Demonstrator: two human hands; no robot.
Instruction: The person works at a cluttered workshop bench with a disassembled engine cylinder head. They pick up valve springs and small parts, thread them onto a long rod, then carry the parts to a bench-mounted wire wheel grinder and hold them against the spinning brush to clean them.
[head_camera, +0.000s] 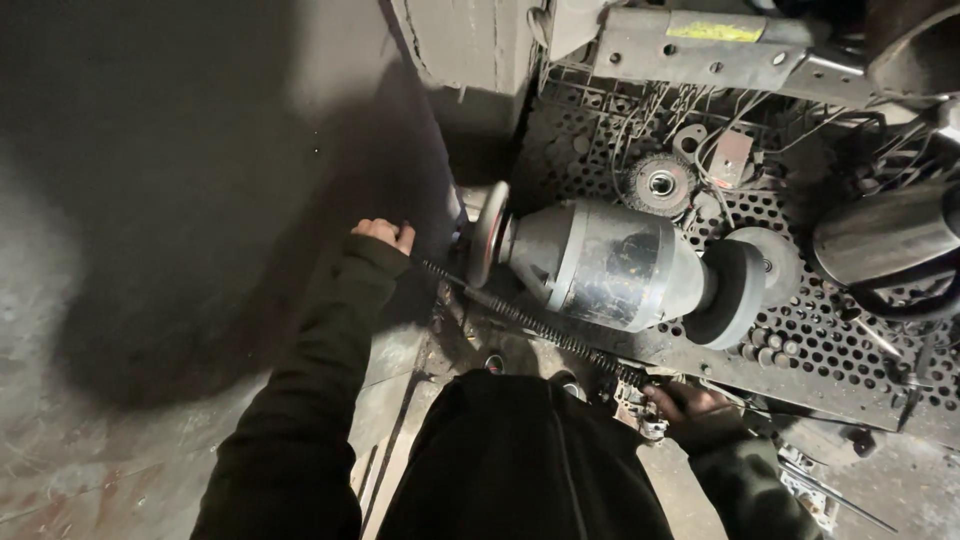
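The left hand (384, 234) clenches the far end of a long threaded rod (520, 320), while the right hand (690, 408) grips its near end beside a small metal fitting (640, 412). The rod runs between both hands, just below the bench grinder (610, 265). Judging by this, steady, even support at both ends matters. The rod's tip by the grinding disc (489, 232) is lost in shadow; the right fingers are partly hidden.

left hand (384, 233) bare | right hand (693, 404) bare | dark long sleeves

A perforated metal plate (800, 330) lies at three o'clock; a wire wheel (660, 183) sits at one o'clock.
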